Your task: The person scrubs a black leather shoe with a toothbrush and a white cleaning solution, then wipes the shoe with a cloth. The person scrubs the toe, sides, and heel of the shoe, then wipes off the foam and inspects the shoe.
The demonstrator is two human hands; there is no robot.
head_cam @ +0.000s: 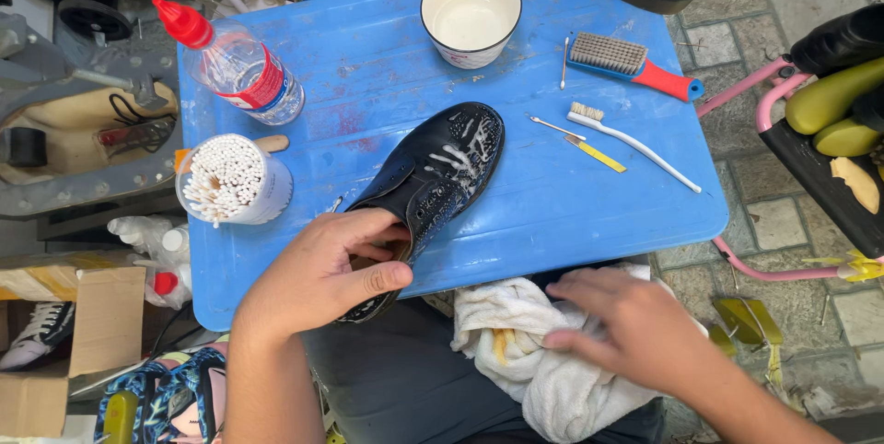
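A black leather shoe (440, 172) lies on a blue table (571, 195), its toe streaked with white soap foam. My left hand (322, 269) grips the shoe at its heel opening, thumb over the rim. My right hand (631, 320) rests flat and blurred on a white cloth (516, 333) lying on my lap at the table's near edge; the fingers press on the cloth without closing around it.
On the table stand a white bowl of cloudy liquid (471, 13), a clear bottle with a red cap (235, 62), a cup of cotton swabs (230, 181), a red-handled brush (631, 64) and a white toothbrush (631, 142). A pink-framed seat (810, 145) is at right, boxes at left.
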